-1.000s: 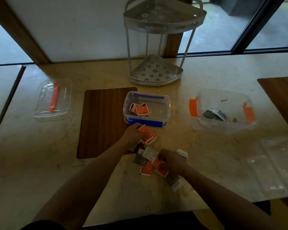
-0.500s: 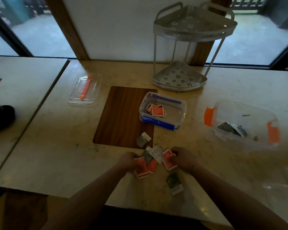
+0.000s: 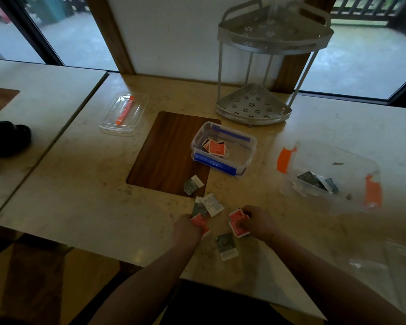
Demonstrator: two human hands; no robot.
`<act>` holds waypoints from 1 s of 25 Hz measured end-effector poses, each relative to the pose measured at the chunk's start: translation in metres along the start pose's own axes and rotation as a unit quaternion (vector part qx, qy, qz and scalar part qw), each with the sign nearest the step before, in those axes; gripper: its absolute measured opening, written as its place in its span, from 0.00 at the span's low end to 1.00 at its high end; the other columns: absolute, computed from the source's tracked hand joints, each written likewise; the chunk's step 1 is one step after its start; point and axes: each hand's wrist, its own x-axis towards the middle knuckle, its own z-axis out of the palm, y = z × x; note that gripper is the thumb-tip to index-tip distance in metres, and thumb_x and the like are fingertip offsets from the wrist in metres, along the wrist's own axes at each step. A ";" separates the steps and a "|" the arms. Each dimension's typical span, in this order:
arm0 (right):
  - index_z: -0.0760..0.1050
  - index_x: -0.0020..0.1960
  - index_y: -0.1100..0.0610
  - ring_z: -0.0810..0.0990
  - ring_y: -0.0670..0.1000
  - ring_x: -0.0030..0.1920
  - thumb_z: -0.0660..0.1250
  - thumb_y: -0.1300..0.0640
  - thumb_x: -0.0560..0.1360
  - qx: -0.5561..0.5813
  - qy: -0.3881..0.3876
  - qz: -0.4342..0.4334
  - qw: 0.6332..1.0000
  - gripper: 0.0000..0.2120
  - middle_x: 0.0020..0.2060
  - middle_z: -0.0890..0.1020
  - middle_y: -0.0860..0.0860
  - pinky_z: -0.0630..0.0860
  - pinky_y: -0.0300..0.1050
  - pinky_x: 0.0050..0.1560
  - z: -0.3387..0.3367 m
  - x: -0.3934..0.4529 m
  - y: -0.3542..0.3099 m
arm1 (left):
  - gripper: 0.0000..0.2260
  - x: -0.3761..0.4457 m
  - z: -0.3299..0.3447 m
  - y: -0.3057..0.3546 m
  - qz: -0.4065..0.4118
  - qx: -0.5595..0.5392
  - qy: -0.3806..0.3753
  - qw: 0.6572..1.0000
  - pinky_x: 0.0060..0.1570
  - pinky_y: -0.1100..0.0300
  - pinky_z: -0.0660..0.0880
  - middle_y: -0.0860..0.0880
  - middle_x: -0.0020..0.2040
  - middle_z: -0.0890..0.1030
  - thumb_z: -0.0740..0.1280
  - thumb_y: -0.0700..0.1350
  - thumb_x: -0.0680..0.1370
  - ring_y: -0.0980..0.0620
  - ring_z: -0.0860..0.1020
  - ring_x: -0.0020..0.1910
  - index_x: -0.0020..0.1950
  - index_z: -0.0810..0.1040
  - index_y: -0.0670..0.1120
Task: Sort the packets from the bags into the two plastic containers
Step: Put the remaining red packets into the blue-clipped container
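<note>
Head view: both hands work near the front edge of the table point(image 3: 80, 207), gathering red packets out of a mixed scatter. The left hand point(image 3: 187, 229) has its grip closed on a red packet point(image 3: 198, 222), pinched at its near end; the right hand point(image 3: 258, 222) grips a small stack of reds point(image 3: 237, 225), fingers curled round them. Collecting several at once probably saves trips to the box.

Dark packets lie loose: one point(image 3: 226, 246) between the wrists by the front edge, one point(image 3: 193, 185) on the near corner of the wooden mat point(image 3: 167, 151), and one point(image 3: 200, 208) overlapped by a white packet point(image 3: 212, 204) just beyond the left hand. They seem left aside while the reds are picked first.

The blue-clipped box point(image 3: 239, 148) sits mid-table, partly on the mat's right edge, and already holds reds point(image 3: 217, 147), so it is likely the reds' destination. The orange-clipped box point(image 3: 338, 160), toward the right edge, holds dark packets point(image 3: 314, 180). A clear lid point(image 3: 138, 109) lies toward the back left, out of the way; a wire rack point(image 3: 253, 109) stands at the back edge. Clear bags point(image 3: 373, 270) lie at the near right, blurred.
</note>
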 end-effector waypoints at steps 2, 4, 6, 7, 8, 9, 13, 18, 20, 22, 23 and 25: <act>0.74 0.63 0.54 0.78 0.46 0.45 0.66 0.58 0.76 -0.009 -0.001 -0.007 1.000 0.16 0.56 0.80 0.54 0.75 0.38 0.40 -0.002 -0.002 0.005 | 0.05 -0.001 0.004 0.000 -0.011 -0.001 0.012 1.000 0.28 0.64 0.64 0.59 0.33 0.72 0.68 0.50 0.72 0.61 0.70 0.32 0.46 0.76 0.53; 0.75 0.63 0.54 0.78 0.48 0.47 0.67 0.58 0.75 -0.008 0.002 -0.012 1.000 0.16 0.56 0.80 0.54 0.77 0.43 0.47 -0.005 -0.004 0.009 | 0.06 0.001 0.005 0.003 -0.036 -0.017 0.025 0.999 0.27 0.64 0.65 0.55 0.37 0.75 0.68 0.49 0.73 0.60 0.71 0.32 0.47 0.74 0.52; 0.75 0.62 0.54 0.78 0.48 0.46 0.67 0.58 0.74 -0.009 0.007 -0.015 1.000 0.16 0.55 0.81 0.54 0.78 0.44 0.45 -0.010 -0.005 0.012 | 0.07 0.004 0.005 0.009 -0.067 -0.041 0.028 0.997 0.30 0.60 0.72 0.48 0.45 0.77 0.68 0.47 0.73 0.55 0.74 0.36 0.49 0.74 0.50; 0.75 0.62 0.53 0.78 0.47 0.45 0.67 0.57 0.74 -0.009 0.007 -0.016 1.000 0.16 0.55 0.81 0.53 0.76 0.42 0.42 -0.013 -0.006 0.014 | 0.08 0.005 0.005 0.011 -0.076 -0.053 0.027 0.995 0.35 0.57 0.76 0.46 0.48 0.76 0.69 0.47 0.73 0.51 0.76 0.40 0.50 0.74 0.49; 0.75 0.62 0.53 0.78 0.46 0.44 0.67 0.57 0.74 -0.008 0.004 -0.016 1.000 0.16 0.55 0.81 0.53 0.74 0.39 0.39 -0.015 -0.006 0.015 | 0.10 0.005 0.005 0.012 -0.083 -0.062 0.025 0.994 0.40 0.53 0.78 0.46 0.50 0.75 0.70 0.46 0.73 0.49 0.76 0.43 0.51 0.73 0.48; 0.75 0.62 0.52 0.77 0.44 0.43 0.67 0.57 0.74 -0.005 0.001 -0.015 1.000 0.16 0.55 0.80 0.52 0.72 0.37 0.36 -0.016 -0.006 0.016 | 0.10 0.004 0.005 0.014 -0.087 -0.070 0.022 0.993 0.41 0.52 0.79 0.45 0.51 0.75 0.70 0.46 0.73 0.47 0.76 0.45 0.51 0.72 0.48; 0.75 0.61 0.51 0.76 0.42 0.42 0.67 0.56 0.75 0.001 0.000 -0.015 1.000 0.14 0.53 0.80 0.51 0.71 0.37 0.36 -0.020 -0.008 0.017 | 0.11 0.005 -0.001 0.019 -0.083 -0.061 -0.003 0.995 0.31 0.59 0.72 0.42 0.53 0.78 0.69 0.46 0.75 0.51 0.75 0.41 0.54 0.73 0.45; 0.75 0.61 0.52 0.79 0.44 0.43 0.66 0.57 0.76 0.033 -0.004 -0.021 0.999 0.13 0.53 0.81 0.52 0.73 0.36 0.36 -0.019 -0.008 0.006 | 0.14 0.013 -0.035 0.037 -0.017 0.025 -0.028 0.999 0.46 0.55 0.78 0.43 0.56 0.79 0.69 0.45 0.76 0.49 0.79 0.49 0.59 0.75 0.43; 0.74 0.61 0.51 0.79 0.44 0.41 0.66 0.56 0.76 0.045 -0.005 -0.020 0.999 0.14 0.51 0.80 0.50 0.73 0.36 0.35 -0.018 -0.007 -0.002 | 0.14 0.018 -0.053 0.043 0.000 0.048 -0.030 0.998 0.46 0.55 0.77 0.43 0.55 0.79 0.70 0.45 0.75 0.50 0.77 0.46 0.59 0.75 0.43; 0.74 0.62 0.50 0.80 0.45 0.43 0.65 0.55 0.76 0.051 -0.002 -0.019 0.999 0.14 0.51 0.80 0.50 0.75 0.37 0.37 -0.015 -0.004 -0.012 | 0.16 0.024 -0.072 0.045 0.006 0.069 -0.040 0.997 0.46 0.55 0.76 0.43 0.55 0.79 0.71 0.43 0.74 0.50 0.76 0.46 0.61 0.75 0.43; 0.74 0.62 0.50 0.80 0.45 0.44 0.65 0.55 0.76 0.054 0.003 -0.020 0.998 0.14 0.52 0.80 0.51 0.75 0.38 0.38 -0.014 -0.003 -0.017 | 0.17 0.028 -0.081 0.046 0.004 0.073 -0.046 0.996 0.45 0.55 0.76 0.43 0.54 0.79 0.71 0.42 0.74 0.50 0.76 0.45 0.62 0.75 0.42; 0.74 0.61 0.50 0.79 0.45 0.46 0.65 0.55 0.76 0.065 0.010 -0.025 0.998 0.14 0.54 0.81 0.51 0.75 0.39 0.41 -0.012 0.002 -0.027 | 0.19 0.036 -0.100 0.046 0.001 0.063 -0.061 0.996 0.40 0.57 0.75 0.42 0.54 0.78 0.70 0.39 0.74 0.48 0.76 0.45 0.65 0.74 0.41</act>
